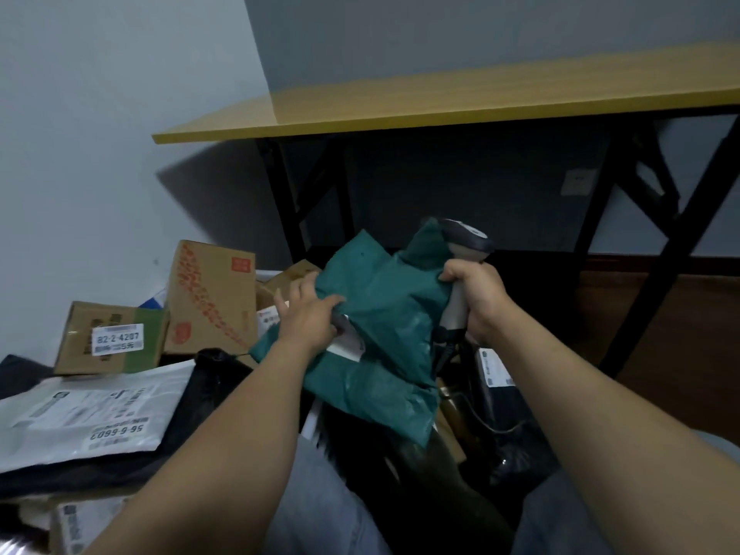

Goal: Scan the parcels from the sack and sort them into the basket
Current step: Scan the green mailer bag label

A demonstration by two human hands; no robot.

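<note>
Fingers (330, 305) of the left hand (308, 318) pinch the green parcel (384, 306) beside its white label (348, 342), above the black sack (424, 486) between the knees. The right hand (476, 294) grips the scanner (466, 242) and the parcel's edge. What lies inside the sack is too dark to tell.
</note>
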